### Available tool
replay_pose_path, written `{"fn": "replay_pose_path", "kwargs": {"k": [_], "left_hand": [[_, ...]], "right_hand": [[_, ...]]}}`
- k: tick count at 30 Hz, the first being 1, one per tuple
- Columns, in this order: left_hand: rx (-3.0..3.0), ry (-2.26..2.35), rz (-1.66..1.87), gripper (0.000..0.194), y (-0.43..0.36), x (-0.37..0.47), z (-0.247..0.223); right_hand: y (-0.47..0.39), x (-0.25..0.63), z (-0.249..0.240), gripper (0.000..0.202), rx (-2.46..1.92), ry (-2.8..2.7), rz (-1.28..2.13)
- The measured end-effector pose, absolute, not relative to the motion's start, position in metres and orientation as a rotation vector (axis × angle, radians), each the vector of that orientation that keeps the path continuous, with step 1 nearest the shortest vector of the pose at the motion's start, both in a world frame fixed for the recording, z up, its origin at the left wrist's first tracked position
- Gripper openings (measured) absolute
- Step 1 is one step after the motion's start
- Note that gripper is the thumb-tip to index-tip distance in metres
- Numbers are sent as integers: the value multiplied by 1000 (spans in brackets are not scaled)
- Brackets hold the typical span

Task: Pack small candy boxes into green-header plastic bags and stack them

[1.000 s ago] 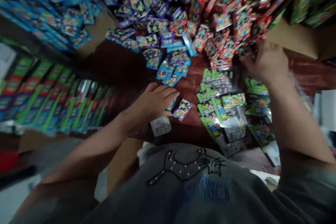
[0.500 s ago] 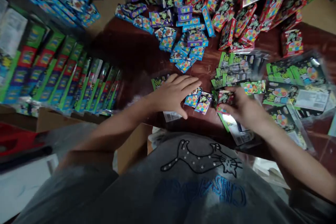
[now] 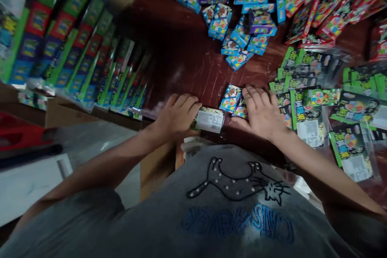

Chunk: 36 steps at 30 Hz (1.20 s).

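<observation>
My left hand [image 3: 179,116] is curled round the left end of a flat plastic packet [image 3: 209,120], whose pale label with a barcode faces up. Beside the packet's right end, a small blue candy box [image 3: 230,97] and a purple candy box [image 3: 240,109] lie side by side on the table. My right hand [image 3: 260,109] lies over the right part of this row, fingers along the far side and thumb at the near side. Its palm hides whatever is under it, so the red box seen earlier does not show.
Filled packs [image 3: 81,44] stand in a row at the left. Loose blue boxes [image 3: 238,60] and purple boxes lie ahead, with a pile of red boxes [image 3: 329,20] at the far right. Flat green-and-black packets [image 3: 350,141] overlap on the right of the dark red table [image 3: 181,64].
My right hand has moved left with the red box to the small boxes. My left hand has left those boxes and moved left onto the packet, whose label now shows more. The view has shifted.
</observation>
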<state>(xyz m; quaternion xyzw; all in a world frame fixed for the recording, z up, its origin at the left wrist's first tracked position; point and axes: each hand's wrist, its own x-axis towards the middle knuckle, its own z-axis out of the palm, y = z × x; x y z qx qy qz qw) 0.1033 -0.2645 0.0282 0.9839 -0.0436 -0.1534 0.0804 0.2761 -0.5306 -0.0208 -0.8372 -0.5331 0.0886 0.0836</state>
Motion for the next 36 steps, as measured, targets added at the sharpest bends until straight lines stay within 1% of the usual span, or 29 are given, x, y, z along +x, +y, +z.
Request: {"fn": "replay_pose_path", "kwargs": {"k": [2,4,6,7,11,15,20,23,26,29,33,35,36], "left_hand": [[2936,44,-435,92,-265,85,21],[2936,202,-405,100,-267,70,16],[2924,262,-384,105,-268,61,13],[2912,261,-374,106,-269,58,11],[2839,268,-312,105,-268,53,6],[2775,300,-273,108,-259,54,0],[2726,294,-309,110,-244,62,-2],[2708,224,-322,109,-238,67,0],[2699,182,-322,107,-239,70,1],[2729,277,-263,101,-244,73,-1],[2728,256,-242,99,-247,78,-8],[2726,193,-278,103,-247,82,-10],[2724,169,-295,105,-247,83,-10]], "right_hand": [[-525,280,-18,102,-2501,-1588,298],[-518,285,-15,114,-2504,-1548,310],[-508,288,-14,123,-2514,-1497,316],[-502,288,-14,121,-2522,-1481,321],[-487,285,-17,99,-2511,-1475,312],[-491,277,-17,97,-2407,-1528,329],[-498,270,-11,91,-2233,-1737,472],[-499,269,-9,86,-2233,-1732,485],[-499,265,-10,87,-2290,-1625,422],[-500,259,-12,88,-2289,-1625,390],[-503,252,-13,82,-2227,-1692,406],[-505,253,-13,87,-2151,-1749,427],[-507,255,-13,95,-2118,-1775,442]]}}
